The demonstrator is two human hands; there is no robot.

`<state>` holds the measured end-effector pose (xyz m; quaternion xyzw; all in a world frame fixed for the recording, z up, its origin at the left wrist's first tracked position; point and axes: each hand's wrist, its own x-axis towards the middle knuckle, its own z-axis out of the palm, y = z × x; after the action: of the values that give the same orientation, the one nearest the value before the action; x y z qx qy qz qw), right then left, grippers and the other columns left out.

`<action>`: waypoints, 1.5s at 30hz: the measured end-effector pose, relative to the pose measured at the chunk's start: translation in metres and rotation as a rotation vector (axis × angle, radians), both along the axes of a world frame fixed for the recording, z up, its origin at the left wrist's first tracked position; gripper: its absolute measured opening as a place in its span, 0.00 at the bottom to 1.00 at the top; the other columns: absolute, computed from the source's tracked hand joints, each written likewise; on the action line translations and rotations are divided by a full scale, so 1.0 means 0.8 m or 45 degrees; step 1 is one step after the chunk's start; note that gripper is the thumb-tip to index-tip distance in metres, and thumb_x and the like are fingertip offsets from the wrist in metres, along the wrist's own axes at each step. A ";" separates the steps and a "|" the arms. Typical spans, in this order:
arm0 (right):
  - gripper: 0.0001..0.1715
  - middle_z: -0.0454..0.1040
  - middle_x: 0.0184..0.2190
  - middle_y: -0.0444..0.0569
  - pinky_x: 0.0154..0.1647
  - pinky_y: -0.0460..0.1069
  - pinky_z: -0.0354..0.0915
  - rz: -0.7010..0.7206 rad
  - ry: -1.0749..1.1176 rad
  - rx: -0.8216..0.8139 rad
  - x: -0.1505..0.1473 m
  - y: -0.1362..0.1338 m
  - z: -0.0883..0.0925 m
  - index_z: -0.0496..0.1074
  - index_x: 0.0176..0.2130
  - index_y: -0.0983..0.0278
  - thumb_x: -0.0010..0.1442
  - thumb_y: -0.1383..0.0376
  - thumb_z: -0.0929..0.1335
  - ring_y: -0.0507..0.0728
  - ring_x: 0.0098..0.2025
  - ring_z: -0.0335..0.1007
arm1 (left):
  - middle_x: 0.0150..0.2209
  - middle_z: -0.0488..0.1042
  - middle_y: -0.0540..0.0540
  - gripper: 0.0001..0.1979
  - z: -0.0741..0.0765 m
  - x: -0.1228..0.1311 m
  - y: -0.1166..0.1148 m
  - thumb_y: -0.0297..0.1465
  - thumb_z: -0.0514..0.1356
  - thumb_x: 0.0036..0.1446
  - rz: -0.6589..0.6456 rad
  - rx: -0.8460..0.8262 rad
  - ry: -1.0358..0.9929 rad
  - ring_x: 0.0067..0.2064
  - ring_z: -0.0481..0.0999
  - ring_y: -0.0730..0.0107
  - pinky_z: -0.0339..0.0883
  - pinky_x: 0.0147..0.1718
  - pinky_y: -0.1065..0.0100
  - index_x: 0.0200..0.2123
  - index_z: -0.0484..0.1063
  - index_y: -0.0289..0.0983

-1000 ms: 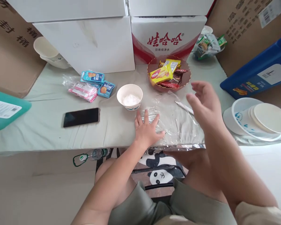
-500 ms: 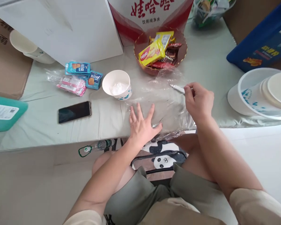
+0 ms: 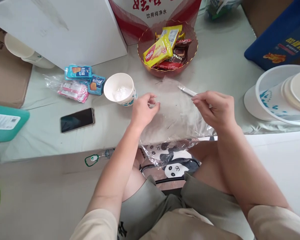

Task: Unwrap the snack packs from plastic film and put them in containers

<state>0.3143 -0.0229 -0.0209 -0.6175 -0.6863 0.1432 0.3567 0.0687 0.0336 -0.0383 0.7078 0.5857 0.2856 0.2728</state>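
Several fingers of our right hand point(image 3: 216, 108) pinch a slim white cutter point(image 3: 187, 91), our left hand's point(image 3: 143, 111) curl, grip untellable, by clear film point(image 3: 173, 111) on the cloth-covered table point(image 3: 115, 125), as we seemingly arrange the film, the next move calling for steady tension.

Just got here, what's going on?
A person's right hand holds a slim white tool over clear plastic film spread on the table. The left hand, fingers curled, is beside the paper cup; whether it grips any film is unclear. The film hangs over the table's front edge.
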 end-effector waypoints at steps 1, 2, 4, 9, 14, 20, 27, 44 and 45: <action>0.23 0.80 0.36 0.52 0.45 0.60 0.71 -0.020 0.021 0.018 0.003 0.001 -0.001 0.76 0.38 0.55 0.67 0.43 0.63 0.63 0.40 0.77 | 0.31 0.76 0.49 0.06 -0.003 -0.001 0.004 0.31 0.64 0.56 0.016 -0.020 -0.100 0.33 0.76 0.71 0.72 0.38 0.68 0.38 0.76 0.37; 0.23 0.80 0.39 0.53 0.48 0.61 0.72 -0.050 0.068 0.060 0.007 0.002 -0.004 0.75 0.41 0.55 0.67 0.42 0.63 0.64 0.44 0.77 | 0.27 0.72 0.52 0.03 -0.006 -0.003 0.008 0.30 0.63 0.56 0.043 -0.011 -0.209 0.29 0.72 0.74 0.69 0.32 0.71 0.33 0.73 0.37; 0.24 0.78 0.48 0.54 0.55 0.62 0.71 -0.123 0.225 0.178 0.019 0.005 -0.012 0.72 0.49 0.56 0.66 0.43 0.63 0.65 0.54 0.76 | 0.25 0.67 0.54 0.06 -0.009 -0.010 0.011 0.31 0.63 0.56 0.131 0.054 -0.443 0.25 0.67 0.77 0.63 0.25 0.74 0.29 0.68 0.39; 0.28 0.72 0.57 0.62 0.58 0.64 0.71 -0.268 0.637 0.162 0.049 0.014 -0.042 0.63 0.58 0.58 0.65 0.46 0.64 0.67 0.61 0.72 | 0.25 0.63 0.56 0.15 -0.008 -0.025 0.005 0.43 0.64 0.58 0.360 0.132 -0.768 0.21 0.66 0.79 0.60 0.18 0.74 0.32 0.62 0.42; 0.36 0.76 0.56 0.56 0.52 0.65 0.75 -0.174 1.046 -0.308 0.021 0.006 -0.051 0.59 0.64 0.53 0.63 0.42 0.65 0.66 0.55 0.78 | 0.24 0.61 0.57 0.17 -0.001 -0.019 -0.007 0.47 0.63 0.59 0.446 0.163 -0.897 0.19 0.64 0.78 0.56 0.16 0.73 0.33 0.60 0.43; 0.46 0.84 0.38 0.50 0.47 0.64 0.77 -0.080 0.670 -0.626 -0.031 -0.008 -0.035 0.55 0.70 0.59 0.58 0.59 0.72 0.63 0.39 0.81 | 0.26 0.63 0.55 0.20 0.005 -0.011 -0.021 0.53 0.59 0.58 0.493 0.045 -0.850 0.22 0.66 0.77 0.58 0.18 0.71 0.35 0.59 0.44; 0.31 0.81 0.30 0.45 0.37 0.59 0.75 -0.155 0.420 -0.496 -0.028 -0.001 -0.033 0.66 0.61 0.58 0.59 0.67 0.65 0.59 0.28 0.78 | 0.21 0.61 0.57 0.17 -0.002 -0.025 -0.040 0.47 0.62 0.55 0.567 -0.020 -0.931 0.18 0.65 0.77 0.53 0.14 0.72 0.31 0.61 0.43; 0.25 0.80 0.48 0.54 0.46 0.55 0.73 -0.327 -0.018 0.007 0.000 0.011 -0.028 0.69 0.55 0.61 0.58 0.69 0.64 0.56 0.39 0.78 | 0.12 0.56 0.57 0.24 -0.007 -0.074 -0.061 0.36 0.61 0.64 0.810 -0.201 -0.888 0.10 0.52 0.83 0.41 0.10 0.73 0.16 0.62 0.39; 0.22 0.79 0.47 0.55 0.45 0.55 0.72 -0.294 -0.065 0.071 0.000 0.008 -0.025 0.71 0.52 0.61 0.57 0.69 0.64 0.57 0.40 0.77 | 0.12 0.56 0.57 0.25 -0.006 -0.076 -0.061 0.35 0.60 0.65 0.824 -0.208 -0.871 0.10 0.52 0.83 0.41 0.10 0.73 0.16 0.62 0.39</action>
<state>0.3143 -0.0163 -0.0405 -0.6857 -0.6231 0.0662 0.3703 0.0077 -0.0155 -0.0435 0.3309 0.6730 0.5255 0.4018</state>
